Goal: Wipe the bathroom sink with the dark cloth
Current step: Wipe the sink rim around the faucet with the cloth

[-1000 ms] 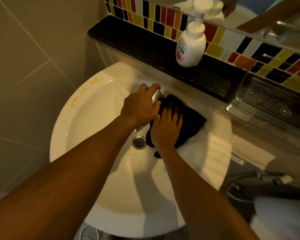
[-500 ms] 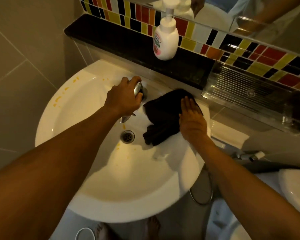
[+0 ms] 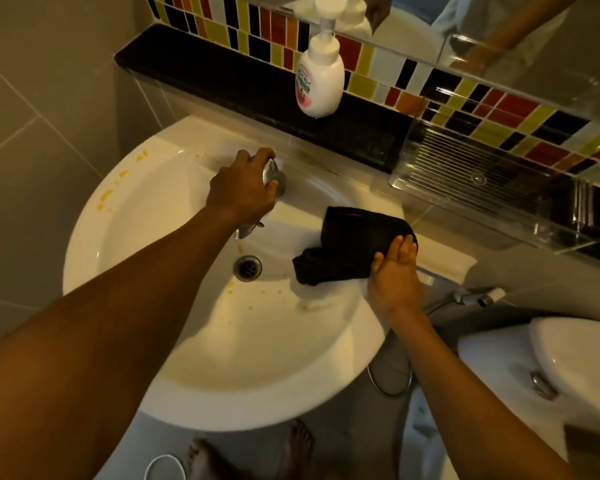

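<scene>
Cloth [image 3: 350,247] on sink [image 3: 194,386] rim, right of drain [image 3: 247,268].

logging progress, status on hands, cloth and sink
Left hand gripping chrome tap. Right hand flat on dark cloth, right rim of white round sink. Yellow spots left rim, unwiped.

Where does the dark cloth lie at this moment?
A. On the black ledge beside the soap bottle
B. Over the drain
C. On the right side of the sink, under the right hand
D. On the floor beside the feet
C: the dark cloth lies on the right side of the sink, with the right hand pressing flat on its edge, apart from the drain.
</scene>
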The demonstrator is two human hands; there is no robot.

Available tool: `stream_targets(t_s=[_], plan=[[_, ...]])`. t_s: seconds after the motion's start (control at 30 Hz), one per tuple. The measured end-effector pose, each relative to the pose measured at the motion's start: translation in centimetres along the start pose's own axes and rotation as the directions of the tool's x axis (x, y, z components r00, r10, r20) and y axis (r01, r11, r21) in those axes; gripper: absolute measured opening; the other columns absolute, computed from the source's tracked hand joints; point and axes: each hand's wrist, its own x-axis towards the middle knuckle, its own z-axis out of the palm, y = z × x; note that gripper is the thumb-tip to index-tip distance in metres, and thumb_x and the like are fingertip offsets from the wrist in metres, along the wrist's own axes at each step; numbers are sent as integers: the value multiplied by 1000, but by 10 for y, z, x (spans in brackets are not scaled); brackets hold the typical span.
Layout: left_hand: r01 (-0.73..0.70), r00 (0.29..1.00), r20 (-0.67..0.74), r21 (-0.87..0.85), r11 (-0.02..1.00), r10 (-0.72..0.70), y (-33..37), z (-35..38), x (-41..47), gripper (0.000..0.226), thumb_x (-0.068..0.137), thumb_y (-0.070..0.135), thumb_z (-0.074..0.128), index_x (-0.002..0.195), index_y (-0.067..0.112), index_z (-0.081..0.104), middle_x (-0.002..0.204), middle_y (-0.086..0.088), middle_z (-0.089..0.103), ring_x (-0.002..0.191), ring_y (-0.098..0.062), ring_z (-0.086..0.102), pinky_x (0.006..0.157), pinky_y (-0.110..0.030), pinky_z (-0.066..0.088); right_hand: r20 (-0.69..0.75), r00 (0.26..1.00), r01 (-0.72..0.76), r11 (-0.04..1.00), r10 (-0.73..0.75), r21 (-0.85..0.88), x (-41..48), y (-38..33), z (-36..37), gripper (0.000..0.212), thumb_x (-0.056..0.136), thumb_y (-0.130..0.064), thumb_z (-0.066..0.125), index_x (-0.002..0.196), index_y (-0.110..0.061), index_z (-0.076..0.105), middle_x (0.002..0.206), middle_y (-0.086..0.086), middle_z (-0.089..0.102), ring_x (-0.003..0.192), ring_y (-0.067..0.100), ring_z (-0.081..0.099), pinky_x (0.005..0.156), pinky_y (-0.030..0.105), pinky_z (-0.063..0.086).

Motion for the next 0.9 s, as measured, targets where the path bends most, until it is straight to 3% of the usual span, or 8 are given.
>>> stream_targets(t_s=[0.13, 0.23, 0.37, 0.43, 0.53, 0.63, 0.73, 0.9], plan=[[-3, 1000, -5, -16, 1000, 3, -1, 3, 1, 52, 92, 34, 55, 140, 27, 36, 131, -13, 48, 100, -36, 59, 87, -47, 54, -84, 996, -34, 995, 26, -93, 28, -16, 9, 59, 102, -34, 18, 152, -7, 1, 162, 14, -1, 149, 28, -4, 121, 43, -4], [-16, 1000, -9, -19, 1000, 16, -2, 5, 1, 53, 91, 35, 55, 139, 27, 36, 130, -12, 49, 96, -35, 61, 83, -46, 56, -131, 988, 58, 988, -77, -146, 52, -31, 15, 58, 102, -30, 25, 152, -10, 6, 162, 11, 4, 150, 25, -1, 118, 43, -9], [-16, 999, -31, 3, 1000, 16, -5, 7, 3, 52, 90, 37, 55, 138, 29, 36, 128, -10, 50, 92, -33, 62, 79, -44, 57, -160, 972, 140, 973, -170, -185, 76, -50, 20, 61, 98, -19, 40, 151, -8, 12, 161, 13, 14, 149, 28, 8, 120, 44, -3], [-28, 998, -50, 8, 1000, 28, -5, 8, 3, 51, 90, 37, 54, 137, 29, 36, 127, -9, 51, 89, -32, 62, 76, -39, 57, -168, 936, 263, 932, -309, -248, 82, -56, 23, 61, 95, -17, 46, 150, -8, 21, 158, 13, 24, 148, 29, 14, 122, 46, 4], [-46, 997, -60, -9, 999, 45, -8, 10, 3, 51, 91, 38, 54, 137, 29, 35, 126, -8, 51, 87, -30, 63, 75, -38, 56, -73, 854, 462, 814, -516, -351, 98, -73, 28, 63, 92, -27, 49, 149, -12, 26, 156, 10, 31, 148, 28, 18, 120, 47, 12], [-44, 997, -63, 7, 999, 44, -7, 10, 3, 51, 91, 39, 53, 138, 30, 35, 127, -8, 51, 87, -30, 64, 76, -42, 58, 69, 791, 566, 686, -607, -458, 124, -104, 37, 68, 92, -40, 40, 151, -16, 19, 159, 9, 24, 148, 31, 13, 119, 51, 12], [-28, 997, -72, 33, 999, 30, -6, 11, 3, 51, 91, 40, 51, 139, 31, 34, 128, -7, 51, 87, -31, 63, 76, -43, 57, 196, 720, 661, 570, -666, -488, 148, -131, 51, 64, 92, -39, 36, 151, -19, 19, 160, 8, 20, 149, 30, 10, 119, 54, 10], [-23, 997, -77, 43, 999, 26, -6, 12, 4, 53, 92, 40, 50, 140, 28, 34, 127, -8, 51, 86, -30, 63, 75, -41, 57, 207, 705, 686, 577, -678, -443, 168, -136, 62, 67, 92, -34, 49, 151, -27, 19, 161, 1, 16, 150, 25, 3, 119, 49, -1]])
